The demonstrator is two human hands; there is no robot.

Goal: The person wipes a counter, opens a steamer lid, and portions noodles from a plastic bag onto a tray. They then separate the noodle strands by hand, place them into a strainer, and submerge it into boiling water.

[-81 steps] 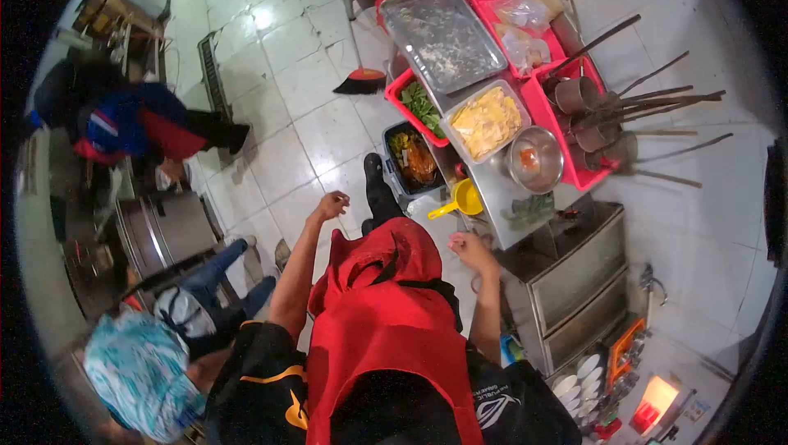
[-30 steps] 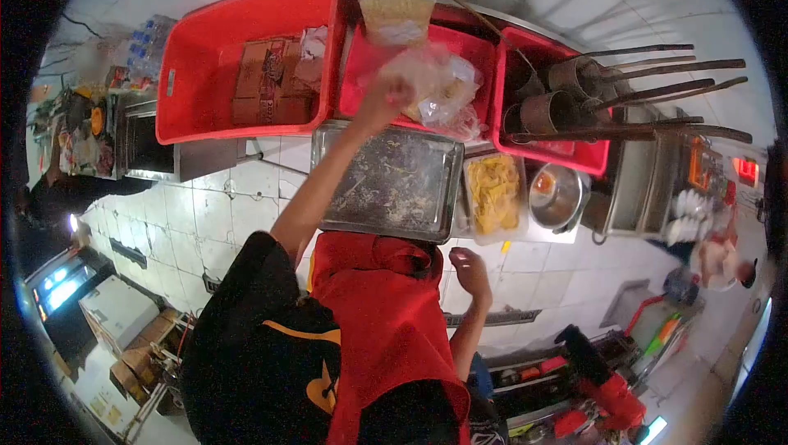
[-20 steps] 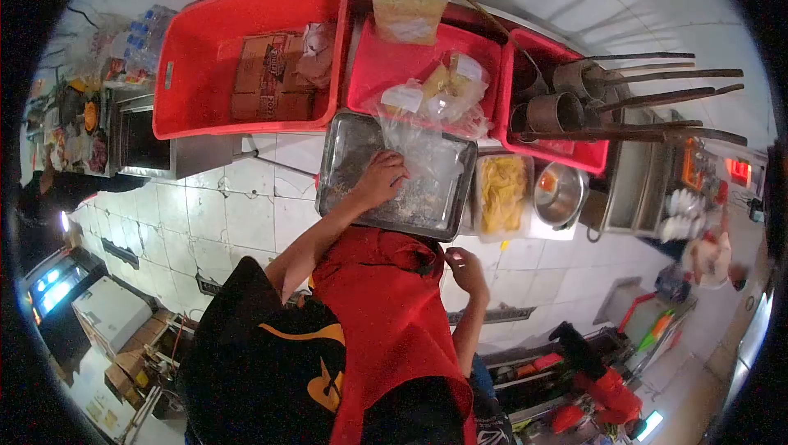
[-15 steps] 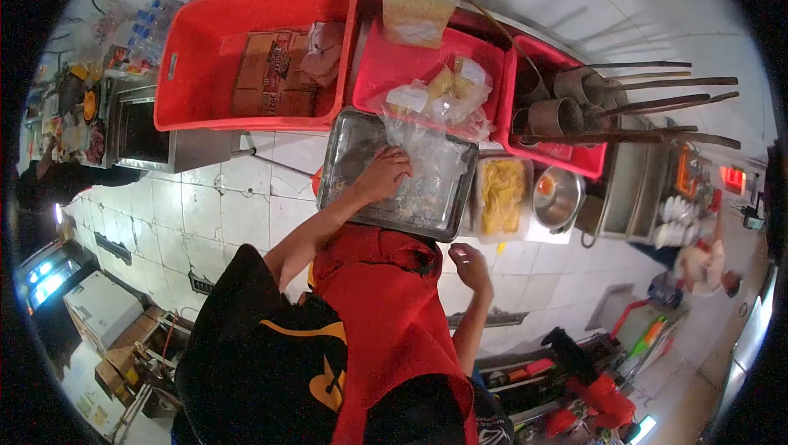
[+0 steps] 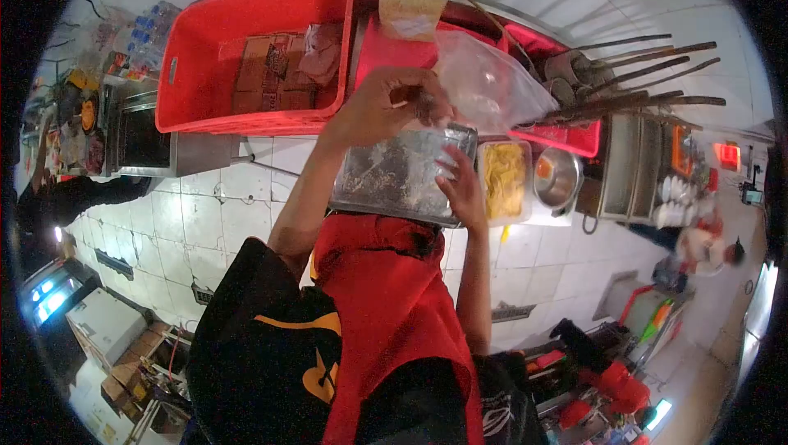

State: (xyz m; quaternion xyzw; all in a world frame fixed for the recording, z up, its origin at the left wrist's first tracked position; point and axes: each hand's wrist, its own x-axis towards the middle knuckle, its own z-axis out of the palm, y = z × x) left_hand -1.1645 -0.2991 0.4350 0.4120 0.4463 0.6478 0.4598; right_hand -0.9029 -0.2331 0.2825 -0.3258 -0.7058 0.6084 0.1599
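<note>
A clear plastic bag is lifted above the crates, spread out toward the right. My left hand is closed on its gathered end. Below lies a dark metal tray with crumbs or residue on its bottom. Over the tray's right side is my right hand, its fingers apart and slightly bent, apparently with nothing in them. The raised bag hides much of the pink crate behind it, so the bagged food there cannot be made out.
A large red crate with a cardboard box stands at the left. Right of the tray are a tub of yellow food strips and a metal bowl. Long-handled strainers jut rightward. A person is at far right.
My left hand has risen from the tray and now grips the plastic bag, lifted and spread rightward. My right hand has come up from beside the apron to the tray's right side.
</note>
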